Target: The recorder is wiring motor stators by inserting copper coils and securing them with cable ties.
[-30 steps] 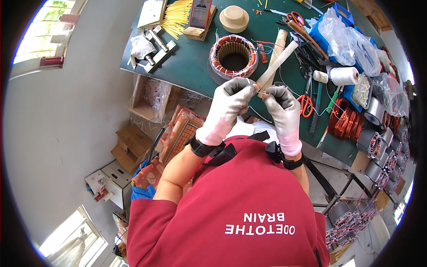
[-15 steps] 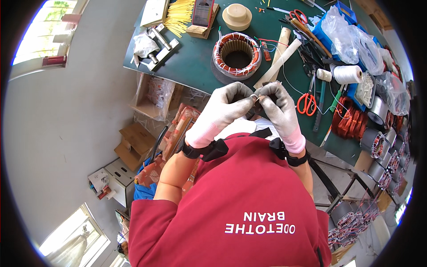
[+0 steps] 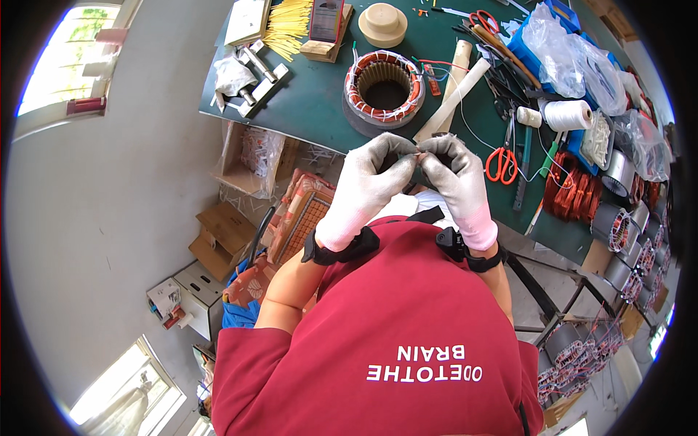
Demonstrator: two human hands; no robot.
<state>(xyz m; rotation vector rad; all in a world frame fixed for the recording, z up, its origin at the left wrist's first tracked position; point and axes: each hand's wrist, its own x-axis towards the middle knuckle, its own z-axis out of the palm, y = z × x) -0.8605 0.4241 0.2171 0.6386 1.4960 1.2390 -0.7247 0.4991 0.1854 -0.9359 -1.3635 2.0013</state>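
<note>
Two gloved hands meet at a small piece [image 3: 419, 154], seen from above at the near edge of a dark green surface [image 3: 313, 98]. The piece lies between the meeting fingertips, just in front of the person's body and to the near side of the wound stator ring [image 3: 385, 115]. It is very slight, and mostly covered by the fingers; a faint reddish tint shows at the meeting point, but whether this belongs to the piece or to a fingertip cannot be told, nor can its exact shape or material. The left hand [image 3: 367, 182] holds it in a narrow grip, thumb and forefinger bent toward each other with a rounded gap behind their tips. The right hand [image 3: 462, 182] closes on the same spot from the other side, its grip equally narrow, the fingers curled. Both gloves are whitish, grey over the fingers and pink toward the cuff. The stator ring, near the hands but apart from them, has a grey outer body, copper-orange windings bound with white lacing, and a tan, ribbed bore; thin coloured leads extend from its right side. Beside it, two pale strips [image 3: 471, 81] cross, their lower ends close to the right hand. Farther right lie orange-handled scissors [image 3: 502, 166], a white thread spool [image 3: 567, 115] and a bundle of copper-coloured wire coils [image 3: 573, 190]. Beyond the ring stands a cream stepped disc [image 3: 382, 25].
</note>
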